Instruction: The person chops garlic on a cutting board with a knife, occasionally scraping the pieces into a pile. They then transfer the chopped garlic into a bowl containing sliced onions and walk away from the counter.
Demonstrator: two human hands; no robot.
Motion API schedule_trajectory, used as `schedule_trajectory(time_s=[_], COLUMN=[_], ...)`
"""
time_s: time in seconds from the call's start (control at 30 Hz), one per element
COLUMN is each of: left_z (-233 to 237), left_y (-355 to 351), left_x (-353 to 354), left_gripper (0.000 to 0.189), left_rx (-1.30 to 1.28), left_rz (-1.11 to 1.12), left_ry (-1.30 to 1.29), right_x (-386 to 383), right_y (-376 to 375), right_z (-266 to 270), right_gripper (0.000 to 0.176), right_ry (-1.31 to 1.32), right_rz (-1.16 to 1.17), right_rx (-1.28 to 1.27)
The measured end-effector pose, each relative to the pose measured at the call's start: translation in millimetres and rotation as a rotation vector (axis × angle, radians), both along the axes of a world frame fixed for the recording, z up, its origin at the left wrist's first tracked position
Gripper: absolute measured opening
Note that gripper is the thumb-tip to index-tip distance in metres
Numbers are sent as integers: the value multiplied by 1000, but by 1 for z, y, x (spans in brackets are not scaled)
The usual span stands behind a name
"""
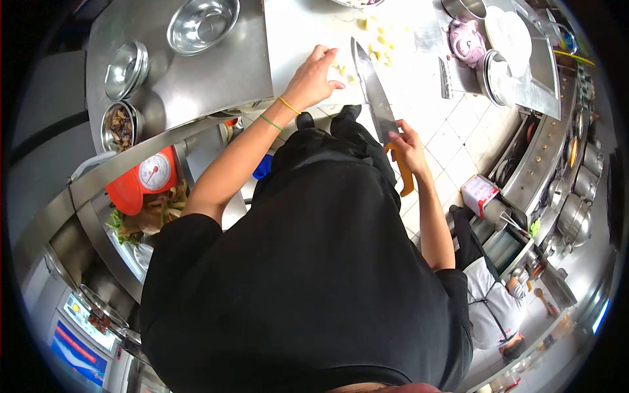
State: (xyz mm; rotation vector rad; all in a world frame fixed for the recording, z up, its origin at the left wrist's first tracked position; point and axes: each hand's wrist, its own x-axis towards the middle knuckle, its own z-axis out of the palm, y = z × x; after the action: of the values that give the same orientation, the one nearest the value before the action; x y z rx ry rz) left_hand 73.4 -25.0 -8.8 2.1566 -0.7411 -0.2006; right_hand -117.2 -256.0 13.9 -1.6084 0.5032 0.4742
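My right hand [407, 149] is wrapped round the yellow handle of a large kitchen knife [375, 92]. The blade points away from me, its tip over the white cutting board [295, 46]. My left hand [316, 77] is at the board's near edge, left of the blade, with thumb and fingers apart. Just beyond its fingertips lie small pale pieces [341, 67], too bright to name surely. Farther back, right of the knife tip, is a loose group of pale yellow chunks [380, 49] that look like peeled garlic.
Metal bowls [203, 26] stand on the steel counter at left, one holding dark pieces [121, 128]. A red scale [154, 171] sits below. At right are a bag of purple onions [467, 42] and stacked bowls [496, 78]. Another person in a white top [491, 301] is behind, at right.
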Motion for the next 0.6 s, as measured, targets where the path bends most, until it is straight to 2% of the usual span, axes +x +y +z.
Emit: schedule_trajectory(time_s=[0.13,0.2,0.3,0.5,0.6], left_z=[-6,-5,-8,8,37], left_y=[-13,-17,-19,-21,-32], left_x=[-10,-12,-16,-1,26], left_gripper=[77,76,70,59,52], left_rx=[-7,-38,-82,-208,-269], left_rz=[-2,80,156,267,304], left_ry=[70,53,52,24,-23], right_x=[6,18,29,53,78], right_y=[22,35,39,35,27], right_z=[-20,-14,-11,13,36], right_gripper=[25,22,23,23,23], right_ry=[34,-51,-30,-64,-125], right_rz=[-96,-14,40,96,104], right_rx=[118,221,241,200,110])
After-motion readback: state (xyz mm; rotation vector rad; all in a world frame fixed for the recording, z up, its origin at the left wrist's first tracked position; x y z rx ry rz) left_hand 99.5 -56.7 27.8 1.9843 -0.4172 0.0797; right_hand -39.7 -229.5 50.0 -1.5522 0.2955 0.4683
